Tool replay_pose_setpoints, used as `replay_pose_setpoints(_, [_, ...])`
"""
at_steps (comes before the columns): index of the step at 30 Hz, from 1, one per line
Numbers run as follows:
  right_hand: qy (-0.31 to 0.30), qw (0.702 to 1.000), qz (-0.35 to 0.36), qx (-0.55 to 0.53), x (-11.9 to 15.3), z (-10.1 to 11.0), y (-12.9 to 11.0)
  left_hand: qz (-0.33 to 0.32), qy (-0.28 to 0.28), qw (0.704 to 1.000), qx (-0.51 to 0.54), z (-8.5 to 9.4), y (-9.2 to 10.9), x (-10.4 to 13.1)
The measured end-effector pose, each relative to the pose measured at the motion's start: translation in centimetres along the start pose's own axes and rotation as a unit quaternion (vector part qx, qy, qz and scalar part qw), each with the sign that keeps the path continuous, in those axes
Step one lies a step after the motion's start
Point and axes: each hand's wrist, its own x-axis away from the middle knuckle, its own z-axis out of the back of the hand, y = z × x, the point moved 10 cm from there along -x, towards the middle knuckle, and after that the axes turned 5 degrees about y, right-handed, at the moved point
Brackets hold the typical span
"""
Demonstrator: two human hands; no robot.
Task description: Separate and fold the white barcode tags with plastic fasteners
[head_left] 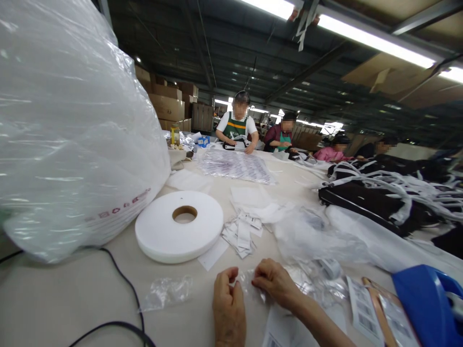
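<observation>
My right hand pinches a small clear plastic bag just above the table's near edge, in the lower middle of the head view. To its left, my left hand is upright with curled fingers beside the bag's left edge; whether those fingers grip the film is too unclear to tell. Another clear bag lies flat on the table at the left. Beyond my hands rest a pile of small white labels and a large white roll with a cardboard core.
A big plastic-wrapped bundle fills the left. Black cables cross the near left. At right are a blue tape dispenser, label sheets and black goods with white straps. Several people work across the table.
</observation>
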Motion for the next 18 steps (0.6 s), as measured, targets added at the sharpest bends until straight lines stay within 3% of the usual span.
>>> replay_pose_setpoints(9, [0.052,0.979,-0.023,-0.194,0.3,3.7,-0.3,-0.008,-0.019,1.000,0.022,-0.5,0.8,0.2])
replay_pose_setpoints(15, [0.087,0.956,-0.014,-0.280,1.6,4.6,-2.2,-0.068,-0.137,0.984,0.088,-2.4,4.4,1.8])
replay_pose_setpoints(18, [0.103,0.946,-0.009,-0.307,2.3,4.0,-3.7,-0.010,-0.196,0.971,0.135,-3.1,4.6,1.9])
